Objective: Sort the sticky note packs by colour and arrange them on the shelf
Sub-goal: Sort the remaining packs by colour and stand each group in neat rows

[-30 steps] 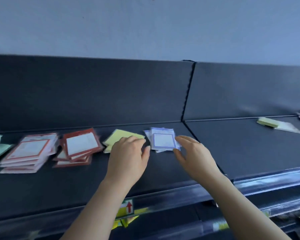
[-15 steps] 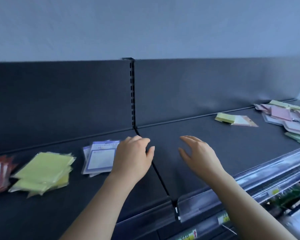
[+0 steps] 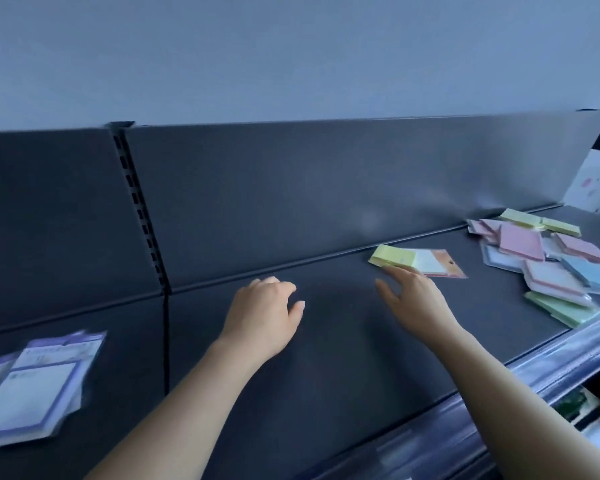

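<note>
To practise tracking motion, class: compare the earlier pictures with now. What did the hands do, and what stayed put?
Both hands left the purple packs and moved right along the shelf. The left hand hovers empty; the right hand reaches the near edge of the lone yellow pack. The purple packs, yellow pack and mixed pile stayed put.

single pack [image 3: 395, 258] on the shelf [image 3: 326, 358], loose heap [image 3: 548, 265] right of it, stack [image 3: 32, 386] far left
</note>
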Motion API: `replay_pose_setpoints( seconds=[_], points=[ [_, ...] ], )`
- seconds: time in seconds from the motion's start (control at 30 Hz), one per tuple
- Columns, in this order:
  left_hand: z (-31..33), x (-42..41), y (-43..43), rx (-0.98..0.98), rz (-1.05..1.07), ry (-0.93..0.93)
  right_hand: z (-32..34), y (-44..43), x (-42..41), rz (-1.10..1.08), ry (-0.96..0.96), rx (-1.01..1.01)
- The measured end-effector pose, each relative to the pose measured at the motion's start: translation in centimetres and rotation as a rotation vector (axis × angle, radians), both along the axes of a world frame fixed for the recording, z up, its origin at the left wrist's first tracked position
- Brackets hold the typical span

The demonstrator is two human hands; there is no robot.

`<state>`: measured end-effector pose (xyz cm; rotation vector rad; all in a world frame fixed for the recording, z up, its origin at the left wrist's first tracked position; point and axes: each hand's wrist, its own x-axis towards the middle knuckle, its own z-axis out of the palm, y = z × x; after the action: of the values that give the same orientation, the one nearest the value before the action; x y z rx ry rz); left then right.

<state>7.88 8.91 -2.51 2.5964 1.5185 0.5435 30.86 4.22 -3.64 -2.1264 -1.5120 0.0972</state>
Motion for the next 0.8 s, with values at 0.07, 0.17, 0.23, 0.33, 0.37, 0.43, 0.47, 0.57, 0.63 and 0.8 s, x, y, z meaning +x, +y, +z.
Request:
replay_pose_setpoints(
  seconds=[0.07, 0.17, 0.23, 0.33, 0.37, 0.43, 0.47, 0.57, 0.63, 0.8],
  points=[
    [-0.2, 2.3, 0.7, -0.012, 0.055, 0.009, -0.4, 1.8, 3.8, 0.001, 0.005, -0.028],
    [-0.2, 5.7, 1.2, -0.042, 0.116, 0.012, -1.2, 4.4, 8.5, -0.009, -0.064, -0.154],
    [-0.1, 7.7, 1.3, -0.057, 0.135, 0.013, -1.6, 5.7, 10.5, 0.025, -0.101, -0.250],
    [0.0, 10.1, 1.3, -0.087, 0.180, -0.024, -1.9, 6.7, 12.0, 0.169, -0.157, -0.256],
    [0.0, 10.6, 1.3, -0.106, 0.201, -0.045, -1.9, 6.8, 12.2, 0.224, -0.172, -0.242],
    [-0.2, 11.7, 1.1, -0.162, 0.229, -0.083, -1.8, 6.5, 12.2, 0.331, -0.190, -0.223],
    [-0.3, 12.1, 1.0, -0.196, 0.235, -0.094, -1.7, 6.1, 11.9, 0.379, -0.199, -0.220],
    [-0.5, 13.2, 0.5, -0.304, 0.199, -0.070, -1.7, 4.9, 11.0, 0.528, -0.151, -0.238],
    [-0.5, 13.4, 0.1, -0.352, 0.167, -0.022, -1.5, 4.4, 10.7, 0.633, -0.050, -0.275],
    [-0.4, 12.8, -1.1, -0.396, 0.179, 0.014, 0.0, 4.5, 11.7, 0.657, 0.140, -0.305]
  ],
)
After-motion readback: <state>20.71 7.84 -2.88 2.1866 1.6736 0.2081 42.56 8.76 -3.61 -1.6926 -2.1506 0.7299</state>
